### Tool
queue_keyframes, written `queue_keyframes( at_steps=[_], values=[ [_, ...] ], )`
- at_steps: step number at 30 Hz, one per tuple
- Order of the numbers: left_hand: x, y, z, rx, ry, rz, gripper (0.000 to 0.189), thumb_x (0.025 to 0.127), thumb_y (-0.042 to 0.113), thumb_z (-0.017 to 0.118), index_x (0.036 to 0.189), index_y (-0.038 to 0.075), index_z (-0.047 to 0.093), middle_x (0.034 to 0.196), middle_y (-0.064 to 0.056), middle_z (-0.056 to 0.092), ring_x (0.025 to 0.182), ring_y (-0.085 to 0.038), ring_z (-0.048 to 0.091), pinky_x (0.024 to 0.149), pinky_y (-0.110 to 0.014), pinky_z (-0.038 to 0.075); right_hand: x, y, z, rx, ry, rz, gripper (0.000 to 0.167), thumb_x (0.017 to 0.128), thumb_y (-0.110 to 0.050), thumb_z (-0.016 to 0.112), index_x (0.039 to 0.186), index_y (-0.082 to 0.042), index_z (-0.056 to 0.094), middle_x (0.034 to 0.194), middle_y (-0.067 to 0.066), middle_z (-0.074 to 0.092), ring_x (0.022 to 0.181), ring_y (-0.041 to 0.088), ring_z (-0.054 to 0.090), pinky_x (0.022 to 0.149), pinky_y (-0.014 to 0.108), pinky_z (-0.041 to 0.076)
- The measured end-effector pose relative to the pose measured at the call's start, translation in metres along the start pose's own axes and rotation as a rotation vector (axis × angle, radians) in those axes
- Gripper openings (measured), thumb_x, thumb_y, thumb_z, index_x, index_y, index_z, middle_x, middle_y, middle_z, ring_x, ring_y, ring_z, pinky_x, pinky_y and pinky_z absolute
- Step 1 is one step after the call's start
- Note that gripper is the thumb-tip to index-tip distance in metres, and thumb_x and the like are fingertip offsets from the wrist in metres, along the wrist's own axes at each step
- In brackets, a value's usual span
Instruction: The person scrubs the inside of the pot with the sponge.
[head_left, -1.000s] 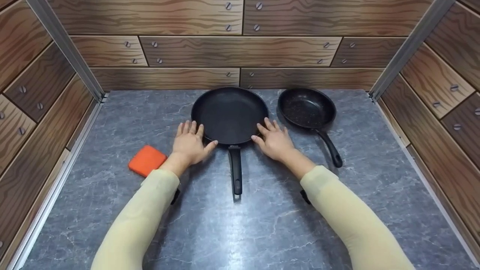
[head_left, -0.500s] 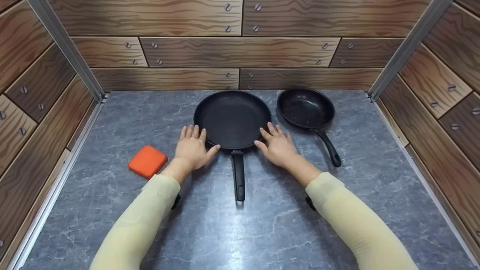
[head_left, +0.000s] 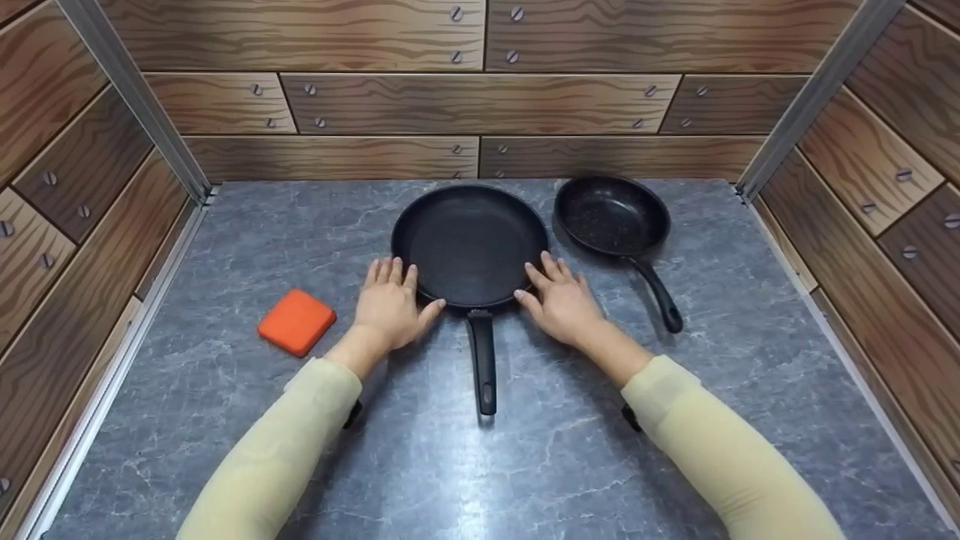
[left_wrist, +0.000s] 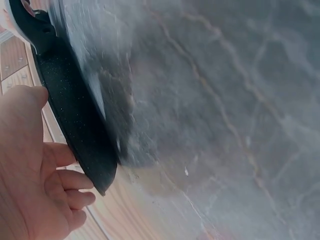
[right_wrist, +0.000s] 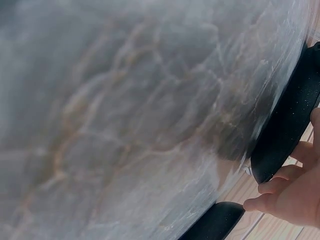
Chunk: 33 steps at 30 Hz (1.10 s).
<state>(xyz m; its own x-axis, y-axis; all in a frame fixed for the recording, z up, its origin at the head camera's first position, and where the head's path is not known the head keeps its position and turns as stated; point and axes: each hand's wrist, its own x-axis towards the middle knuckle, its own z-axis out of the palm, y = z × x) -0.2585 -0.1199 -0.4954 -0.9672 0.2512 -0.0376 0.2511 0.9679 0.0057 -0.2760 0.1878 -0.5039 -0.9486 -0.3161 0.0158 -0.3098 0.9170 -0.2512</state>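
Observation:
A large black frying pan point(head_left: 471, 247) rests on the grey marbled table, its handle point(head_left: 484, 364) toward me. At its near left side lies my left hand point(head_left: 388, 304), fingers spread, with the thumb at the rim near the handle. My right hand point(head_left: 564, 304) mirrors it at the near right side, thumb and fingertips along the rim. In the left wrist view, the thumb and fingers of the left hand point(left_wrist: 37, 170) meet the side wall of the pan point(left_wrist: 75, 110). The right wrist view has the right hand point(right_wrist: 295, 185) touching the pan's wall point(right_wrist: 285, 120) likewise.
A smaller black speckled frying pan point(head_left: 613, 217) stands just right of the large one, its handle angled toward me. On the left lies an orange square pad point(head_left: 297, 322), beside the left forearm. Wood-patterned walls point(head_left: 480, 105) enclose the back and sides of the table point(head_left: 480, 480).
The large frying pan has slid toward me and slightly to the right, both hands moving along with it at its rim. The smaller pan and orange pad have stayed put.

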Motion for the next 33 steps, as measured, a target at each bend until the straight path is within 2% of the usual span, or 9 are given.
queue_keyframes(
  at_steps=[17,33],
  values=[
    [-0.014,0.007,0.002,-0.011,0.0,0.025,0.092,0.106,0.071,0.034,0.164,-0.002,0.035,0.167,-0.03,0.029,0.158,-0.043,0.024,0.129,-0.052,0.009,-0.02,0.001,0.001,0.031,0.027,-0.017,0.069,0.11,-0.054,0.047,0.163,-0.011,0.043,0.171,0.023,0.024,0.155,0.05,0.027,0.119,0.072,0.024],
    [-0.03,0.014,0.002,-0.001,0.01,0.048,0.093,0.106,0.072,0.033,0.163,-0.001,0.036,0.167,-0.028,0.031,0.158,-0.042,0.025,0.129,-0.053,0.01,-0.041,-0.001,0.0,0.048,0.023,0.001,0.068,0.11,-0.054,0.047,0.164,-0.012,0.042,0.172,0.021,0.023,0.155,0.049,0.027,0.118,0.074,0.025]
  ],
)
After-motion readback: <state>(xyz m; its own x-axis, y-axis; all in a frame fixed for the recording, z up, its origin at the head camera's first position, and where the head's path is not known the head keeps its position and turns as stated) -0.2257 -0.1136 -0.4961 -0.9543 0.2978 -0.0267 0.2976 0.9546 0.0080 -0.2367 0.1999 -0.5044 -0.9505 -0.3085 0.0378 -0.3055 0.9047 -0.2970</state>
